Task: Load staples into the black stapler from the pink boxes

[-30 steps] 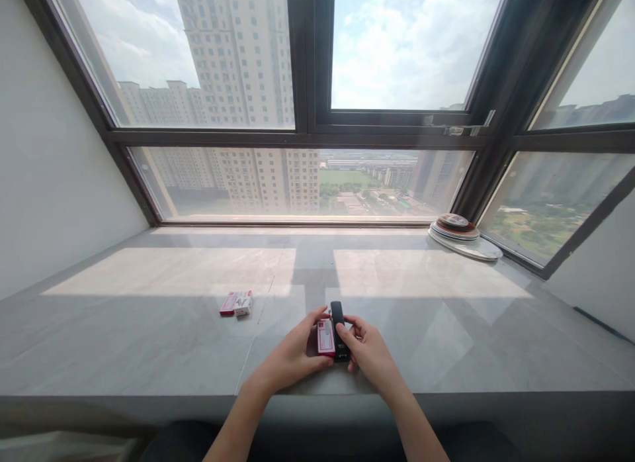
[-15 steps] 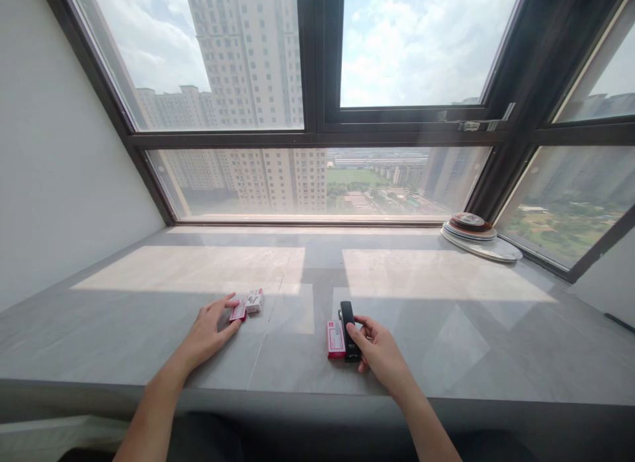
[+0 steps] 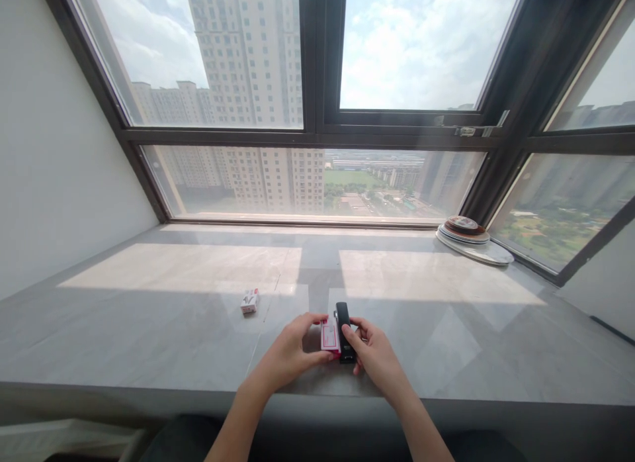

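Note:
My left hand (image 3: pixel 292 348) has its thumb and fingers closed on the near and far ends of a red-and-white box (image 3: pixel 329 335). A red edge shows under the box's near right corner; whether a second box lies beneath it I cannot tell. Right beside it is a black stapler (image 3: pixel 344 336), its long side toward the box. My right hand (image 3: pixel 370 348) grips the stapler from the right, thumb on top and fingers curled at its side. Farther left, a small white box with dark print (image 3: pixel 249 302) sits alone on the grey stone sill (image 3: pixel 163 336).
Stacked round plates (image 3: pixel 466 237) stand at the sill's back right corner, by the dark window frame (image 3: pixel 307 139). A white wall (image 3: pixel 64 164) borders the left side. The sill's front edge runs just below my hands.
My left hand has moved right, from beside the small white box to the stapler's side. The red-and-white box it was touching there is gone from that spot. My right hand remains on the stapler.

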Demonstrator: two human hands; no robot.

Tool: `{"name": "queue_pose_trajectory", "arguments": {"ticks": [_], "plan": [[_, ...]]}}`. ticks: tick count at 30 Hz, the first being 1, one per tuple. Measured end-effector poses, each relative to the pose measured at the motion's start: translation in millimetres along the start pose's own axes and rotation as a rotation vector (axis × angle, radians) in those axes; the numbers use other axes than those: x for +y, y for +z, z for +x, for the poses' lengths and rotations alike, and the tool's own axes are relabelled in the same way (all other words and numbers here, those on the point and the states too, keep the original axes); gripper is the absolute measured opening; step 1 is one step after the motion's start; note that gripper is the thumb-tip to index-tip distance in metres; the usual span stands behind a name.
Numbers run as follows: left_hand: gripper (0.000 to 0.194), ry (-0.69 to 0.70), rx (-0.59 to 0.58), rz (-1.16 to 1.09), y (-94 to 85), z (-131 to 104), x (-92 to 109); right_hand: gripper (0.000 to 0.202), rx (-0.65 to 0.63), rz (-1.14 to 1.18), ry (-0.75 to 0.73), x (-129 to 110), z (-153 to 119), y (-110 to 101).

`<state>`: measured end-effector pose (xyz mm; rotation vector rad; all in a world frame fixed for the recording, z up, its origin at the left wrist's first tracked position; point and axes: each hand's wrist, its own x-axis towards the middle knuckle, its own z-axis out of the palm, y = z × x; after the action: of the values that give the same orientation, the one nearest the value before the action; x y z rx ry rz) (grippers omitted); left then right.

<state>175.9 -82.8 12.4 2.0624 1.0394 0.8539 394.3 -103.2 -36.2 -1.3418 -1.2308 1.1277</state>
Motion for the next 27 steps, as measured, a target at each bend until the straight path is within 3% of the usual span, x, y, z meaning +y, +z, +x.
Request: {"name": "queue_pose_trajectory", "arguments": {"ticks": [4, 15, 18, 20, 22, 23, 24, 27], "plan": [[0.069, -0.018, -0.032, -0.074, 17.8, 9, 2, 0.052, 0.032, -0.11, -0.015, -2, -4, 1], [0.084, 0.011, -0.033, -0.067, 25.6, 0, -1, 0.066, 0.038, -0.065, -0.023, -10, -19, -1], [0.057, 0.008, 0.113, 0.018, 3.8, 2, -13, 0.07, 0.067, -0.059, -0.014, -12, -25, -5], [0.042, -0.101, 0.367, 0.163, -25.7, 4, -30, 0.071, 0.089, -0.087, -0.039, -15, -30, -7], [0.047, -0.344, 0.633, 0.344, -59.8, 8, -52, 0.074, 0.094, -0.137, -0.06, -20, -36, -7], [0.052, -0.483, 0.654, 0.396, -75.1, 10, -62, 0.076, 0.091, -0.166, -0.06, -24, -38, -7], [0.055, -0.563, 0.581, 0.402, -87.1, 13, -71, 0.079, 0.089, -0.198, -0.059, -27, -41, -5], [0.057, -0.575, 0.4, 0.362, -95.0, 24, -83, 0.077, 0.063, -0.303, -0.078, -37, -44, -2]]}}
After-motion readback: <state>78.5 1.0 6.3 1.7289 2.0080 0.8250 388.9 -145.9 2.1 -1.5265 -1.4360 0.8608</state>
